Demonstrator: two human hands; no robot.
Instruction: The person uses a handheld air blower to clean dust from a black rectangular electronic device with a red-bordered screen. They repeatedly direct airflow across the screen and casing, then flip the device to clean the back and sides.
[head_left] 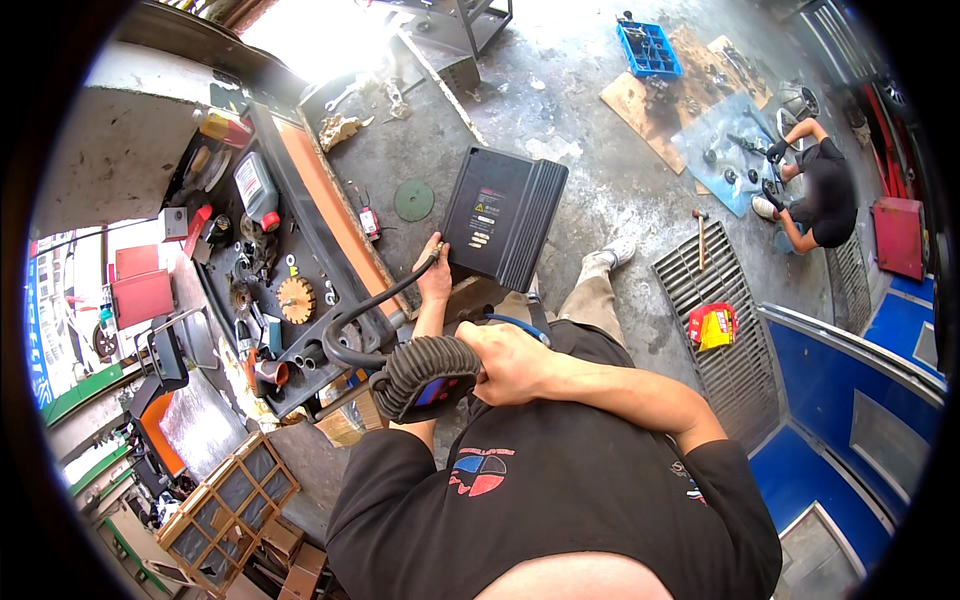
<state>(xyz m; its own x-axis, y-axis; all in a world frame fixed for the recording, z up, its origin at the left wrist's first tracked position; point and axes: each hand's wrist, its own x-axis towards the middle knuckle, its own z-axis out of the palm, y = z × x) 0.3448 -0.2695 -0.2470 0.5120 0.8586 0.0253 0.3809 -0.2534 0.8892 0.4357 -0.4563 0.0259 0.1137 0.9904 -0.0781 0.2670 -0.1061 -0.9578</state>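
Note:
A flat black box (492,215) with ribbed sides, a warning label and small stickers hangs in front of me, tilted. My left hand (434,277) grips its near left corner, fingers partly hidden beneath. From that corner a thick black cable (345,325) loops left and back to a wound bundle of black cable (425,362). My right hand (503,362) is closed on the bundle's right side, close to my chest; its fingertips are hidden. Inside the coil a lit blue and red patch shows, too small to make out.
To the left, a workbench holds a grey bottle (257,190), a toothed tan disc (296,300) and tools. A green disc (413,200) lies ahead. Right are a floor grate (715,320), a hammer (701,240), a blue parts crate (648,48) and a crouching co-worker (828,195) handling parts.

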